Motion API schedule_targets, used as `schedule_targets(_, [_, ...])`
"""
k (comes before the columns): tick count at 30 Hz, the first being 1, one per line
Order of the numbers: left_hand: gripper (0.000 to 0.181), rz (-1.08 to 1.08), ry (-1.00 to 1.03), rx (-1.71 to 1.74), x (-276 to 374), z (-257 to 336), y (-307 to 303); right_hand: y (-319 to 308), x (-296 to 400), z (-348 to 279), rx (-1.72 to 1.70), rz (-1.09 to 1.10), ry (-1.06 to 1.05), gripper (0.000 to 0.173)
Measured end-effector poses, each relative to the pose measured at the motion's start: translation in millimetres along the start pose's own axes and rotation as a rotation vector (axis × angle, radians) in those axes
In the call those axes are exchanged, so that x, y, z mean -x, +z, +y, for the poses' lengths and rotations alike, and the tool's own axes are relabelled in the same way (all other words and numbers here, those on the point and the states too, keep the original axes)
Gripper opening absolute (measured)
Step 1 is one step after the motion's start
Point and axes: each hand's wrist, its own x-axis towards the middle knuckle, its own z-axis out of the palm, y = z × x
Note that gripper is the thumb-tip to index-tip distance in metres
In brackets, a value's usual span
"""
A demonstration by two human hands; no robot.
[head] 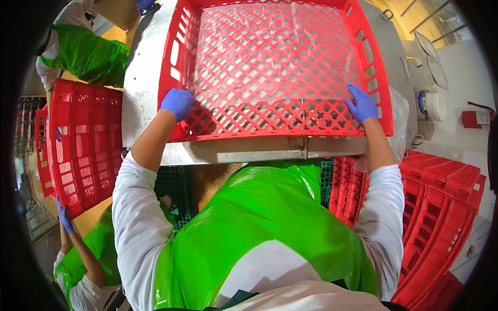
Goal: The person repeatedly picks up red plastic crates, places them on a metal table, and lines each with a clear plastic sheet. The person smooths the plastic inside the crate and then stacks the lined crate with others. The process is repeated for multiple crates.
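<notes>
A shallow red plastic crate (276, 137) with a lattice bottom sits on a metal table in front of me. A clear plastic sheet (268, 58) lines most of its bottom, leaving a strip of lattice bare along the near side. My left hand (177, 104), in a blue glove, is inside the near left part of the crate by the sheet's edge; its fingertips are hidden. Near the sheet's right front corner is my right hand (363, 104), also gloved, with thumb and forefinger apart.
Stacked red crates (435, 202) stand low on my right. On the left, a person's gloved hand (64, 217) is at another stack of red crates (85, 144), with a second person in a green apron (83, 54) beyond. The metal table (144, 77) has a raised front edge.
</notes>
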Motion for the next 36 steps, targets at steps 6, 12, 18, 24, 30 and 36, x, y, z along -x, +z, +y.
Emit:
schedule_targets(6, [0.015,0.027,0.017,-0.087,3.3,3.2,5.7,9.7,-7.1,4.2,0.096,0.034,-0.098,0.022])
schedule_targets(12, [0.012,0.024,0.025,-0.131,-3.4,3.2,11.7,8.3,-10.8,4.1,0.357,0.019,-0.130,0.010])
schedule_targets(18, [0.014,-0.020,-0.040,-0.012,-9.9,6.0,11.1,9.7,-16.9,18.0,0.374,0.094,-0.050,0.010])
schedule_targets(24, [0.015,0.014,0.003,0.047,-8.8,7.3,9.9,-3.5,-21.8,12.9,0.485,0.037,-0.043,0.007])
schedule_targets(30, [0.018,-0.039,-0.004,0.070,-19.5,3.3,24.2,-14.9,-20.2,12.0,0.532,0.026,-0.073,0.007])
schedule_targets(36, [0.022,-0.175,0.002,0.025,-17.5,0.5,16.6,-13.8,-11.1,6.0,0.497,-0.032,-0.037,0.008])
